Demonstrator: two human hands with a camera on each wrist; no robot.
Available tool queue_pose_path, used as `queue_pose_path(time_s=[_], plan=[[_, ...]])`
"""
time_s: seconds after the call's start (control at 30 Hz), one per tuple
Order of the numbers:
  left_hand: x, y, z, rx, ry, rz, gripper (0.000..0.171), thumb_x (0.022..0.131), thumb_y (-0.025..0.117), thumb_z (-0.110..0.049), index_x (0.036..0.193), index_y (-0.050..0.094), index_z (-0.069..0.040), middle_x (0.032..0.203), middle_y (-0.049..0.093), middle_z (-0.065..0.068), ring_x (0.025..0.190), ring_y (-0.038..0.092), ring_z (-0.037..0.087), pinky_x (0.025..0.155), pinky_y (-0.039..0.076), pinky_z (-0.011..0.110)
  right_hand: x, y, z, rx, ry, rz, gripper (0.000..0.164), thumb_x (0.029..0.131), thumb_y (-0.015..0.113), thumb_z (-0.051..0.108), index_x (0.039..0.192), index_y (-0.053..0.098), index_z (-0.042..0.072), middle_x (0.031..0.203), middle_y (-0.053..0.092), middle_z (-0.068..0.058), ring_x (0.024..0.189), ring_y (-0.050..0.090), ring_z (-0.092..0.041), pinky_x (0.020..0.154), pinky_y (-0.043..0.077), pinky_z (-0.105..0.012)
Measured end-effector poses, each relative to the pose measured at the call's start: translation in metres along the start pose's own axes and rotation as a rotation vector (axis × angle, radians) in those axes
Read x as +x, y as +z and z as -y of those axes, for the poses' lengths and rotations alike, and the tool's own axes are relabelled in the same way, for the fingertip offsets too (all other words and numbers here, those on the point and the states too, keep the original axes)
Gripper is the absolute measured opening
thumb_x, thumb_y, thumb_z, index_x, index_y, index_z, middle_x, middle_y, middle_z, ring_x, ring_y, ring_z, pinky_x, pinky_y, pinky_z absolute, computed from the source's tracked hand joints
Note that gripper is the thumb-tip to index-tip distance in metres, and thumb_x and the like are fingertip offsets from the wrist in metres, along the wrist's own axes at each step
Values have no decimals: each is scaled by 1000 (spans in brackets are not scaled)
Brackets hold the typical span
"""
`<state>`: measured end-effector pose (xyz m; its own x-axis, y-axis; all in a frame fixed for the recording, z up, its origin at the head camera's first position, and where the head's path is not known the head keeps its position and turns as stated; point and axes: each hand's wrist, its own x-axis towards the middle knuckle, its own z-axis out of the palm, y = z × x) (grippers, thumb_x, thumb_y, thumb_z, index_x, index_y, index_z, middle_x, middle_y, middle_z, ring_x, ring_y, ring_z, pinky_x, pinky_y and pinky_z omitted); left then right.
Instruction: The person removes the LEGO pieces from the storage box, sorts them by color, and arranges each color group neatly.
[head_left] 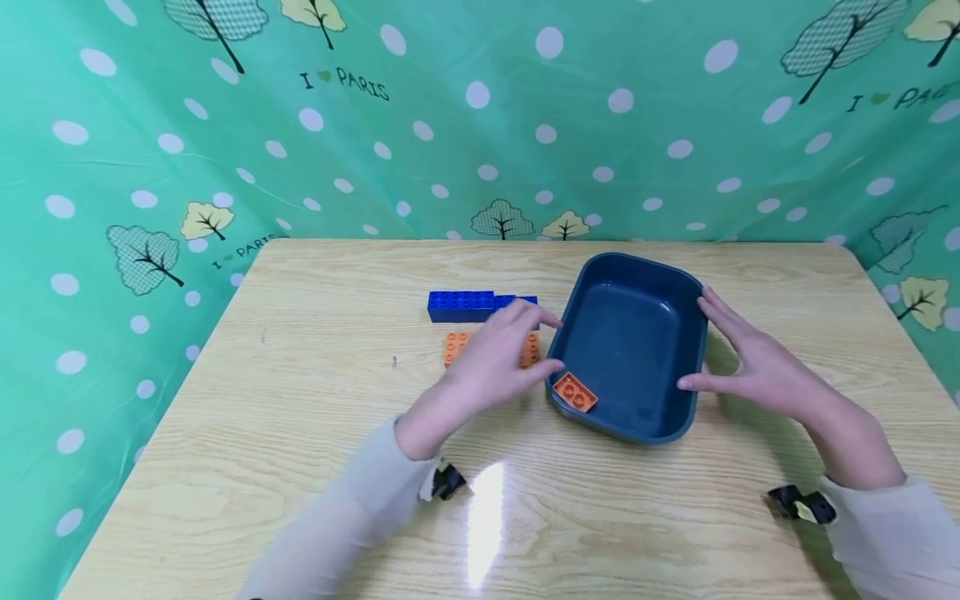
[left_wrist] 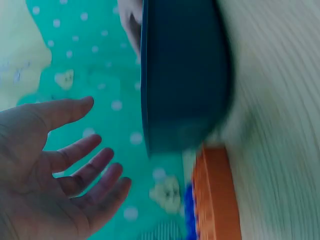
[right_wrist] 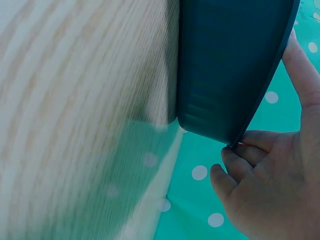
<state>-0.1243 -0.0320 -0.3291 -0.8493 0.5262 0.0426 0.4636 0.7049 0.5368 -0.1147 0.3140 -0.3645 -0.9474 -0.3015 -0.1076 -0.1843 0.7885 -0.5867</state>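
A dark blue plastic bin (head_left: 626,354) stands on the table, one small orange building brick (head_left: 575,392) in its near left corner. My right hand (head_left: 765,367) holds the bin's right rim, thumb over the inside, fingers at the outer edge (right_wrist: 260,170). At the left rim, my left hand (head_left: 487,354) hovers with fingers spread, and the left wrist view shows its palm (left_wrist: 55,175) holding nothing. Beneath that hand lies an orange brick (head_left: 530,350), partly hidden. Behind it are a long blue brick (head_left: 461,307) and a second, lower blue brick (head_left: 527,301).
The light wooden table (head_left: 300,467) ends at a green dotted cloth (head_left: 420,133) hung behind and at the sides. A black wrist mount (head_left: 448,482) hangs by the left sleeve, another mount (head_left: 801,505) by the right.
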Motion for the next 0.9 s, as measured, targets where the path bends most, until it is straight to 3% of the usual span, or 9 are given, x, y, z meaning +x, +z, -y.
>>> queue_pose_path(time_s=[0.17, 0.3, 0.5, 0.6, 0.7, 0.77, 0.83, 0.9], plan=[[16, 22, -24, 1, 94, 108, 45, 94, 69, -38, 133, 57, -19, 140, 52, 1, 129, 52, 18, 108, 47, 31, -1, -1, 1, -8, 9, 7, 115, 83, 80, 39, 161, 2, 9, 169, -8, -8, 151, 5, -52, 106, 21, -80], [31, 40, -35, 39, 92, 201, 47, 93, 70, -40, 135, 56, -22, 143, 50, 1, 127, 52, 17, 104, 49, 28, 0, 0, 2, -13, 18, 18, 114, 83, 80, 40, 161, 1, 8, 169, -9, -8, 151, 6, -52, 106, 21, -80], [49, 57, -51, 456, -36, 360, 60, 90, 69, -51, 142, 53, -26, 141, 53, 0, 121, 52, 17, 101, 51, 29, 0, 0, 4, -9, 25, 17, 115, 83, 80, 40, 161, 1, 8, 169, -10, -8, 151, 5, -52, 106, 22, -80], [53, 61, -60, 597, -130, 432, 53, 94, 64, -47, 142, 54, -28, 137, 54, -1, 117, 51, 15, 94, 54, 28, 0, 0, 4, -12, 25, 19, 115, 83, 80, 40, 160, 1, 8, 169, -10, -7, 151, 5, -51, 106, 22, -79], [55, 63, -68, 641, -215, 469, 39, 100, 59, -37, 138, 57, -30, 130, 58, -4, 110, 53, 12, 85, 56, 26, -1, 0, 4, -13, 21, 18, 115, 83, 80, 40, 160, 1, 7, 169, -10, -8, 151, 5, -51, 107, 21, -79], [56, 63, -70, 643, -234, 471, 33, 102, 56, -32, 135, 60, -30, 127, 62, -5, 108, 57, 11, 83, 56, 26, -1, 0, 4, -13, 20, 18, 115, 83, 80, 41, 160, 1, 8, 169, -10, -7, 151, 5, -51, 107, 21, -79], [56, 62, -70, 617, -209, 451, 34, 101, 57, -33, 134, 61, -30, 128, 63, -5, 108, 59, 11, 84, 57, 26, -1, 0, 4, -17, 19, 16, 116, 83, 80, 41, 160, 1, 8, 169, -10, -8, 151, 5, -51, 107, 22, -79], [57, 58, -66, 553, -140, 412, 34, 99, 60, -35, 132, 61, -27, 128, 62, -4, 108, 60, 11, 85, 56, 25, -1, 0, 4, -20, 23, 17, 116, 83, 80, 41, 161, 1, 8, 169, -10, -8, 151, 6, -52, 106, 22, -79]])
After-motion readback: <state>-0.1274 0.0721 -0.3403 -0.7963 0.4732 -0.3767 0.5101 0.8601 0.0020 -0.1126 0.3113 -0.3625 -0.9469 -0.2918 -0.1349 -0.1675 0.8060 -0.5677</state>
